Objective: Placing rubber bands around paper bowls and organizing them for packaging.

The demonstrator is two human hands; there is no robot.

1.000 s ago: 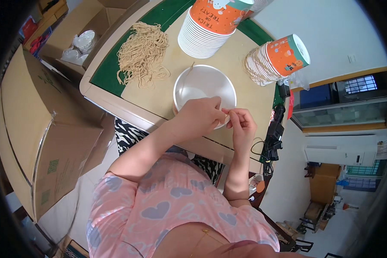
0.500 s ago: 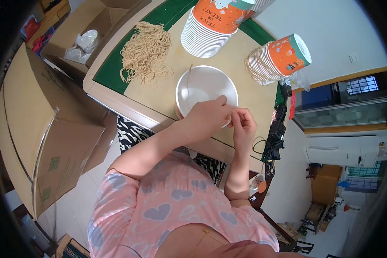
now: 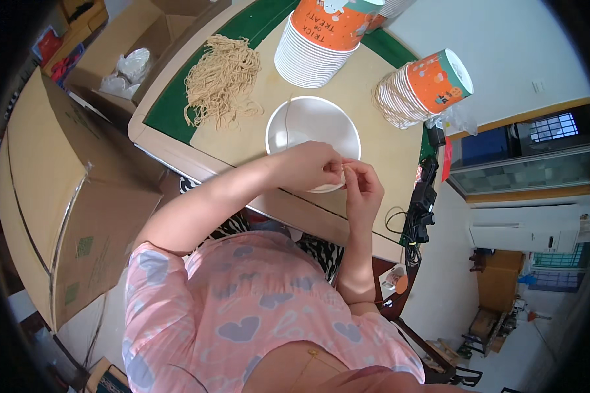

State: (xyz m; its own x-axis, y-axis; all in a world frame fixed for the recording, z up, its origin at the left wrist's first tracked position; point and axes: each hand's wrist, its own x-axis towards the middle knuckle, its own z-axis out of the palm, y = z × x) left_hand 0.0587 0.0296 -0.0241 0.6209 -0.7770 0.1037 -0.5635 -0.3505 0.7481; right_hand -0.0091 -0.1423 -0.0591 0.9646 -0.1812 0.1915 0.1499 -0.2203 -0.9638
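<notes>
A white paper bucket (image 3: pixel 278 134) stands at the table's near edge, its open mouth facing up. Over its far-left rim hangs a tan cord (image 3: pixel 288 118), running down inside. My left hand (image 3: pixel 311 164) reaches across the near rim with its fingers pinched together. Against it, at the near-right rim, my right hand (image 3: pixel 364 185) pinches too, thumb against forefinger. A short bit of tan cord shows between the fingertips; the rest of it is hidden by the hands. To the left lies a loose heap of tan cords (image 3: pixel 223 75).
Behind the bucket rises a tall stack of orange-printed paper buckets (image 3: pixel 318 56). Another stack (image 3: pixel 439 82), draped with tan cords, stands to the right. Black power adapters and cables (image 3: pixel 423 203) line the right edge. A large cardboard box (image 3: pixel 105 223) stands left of the table.
Both hands have shifted slightly left and stay pinched together at the bucket's rim. My left elbow has swung outward to the left. The bucket appears slightly higher in view.
</notes>
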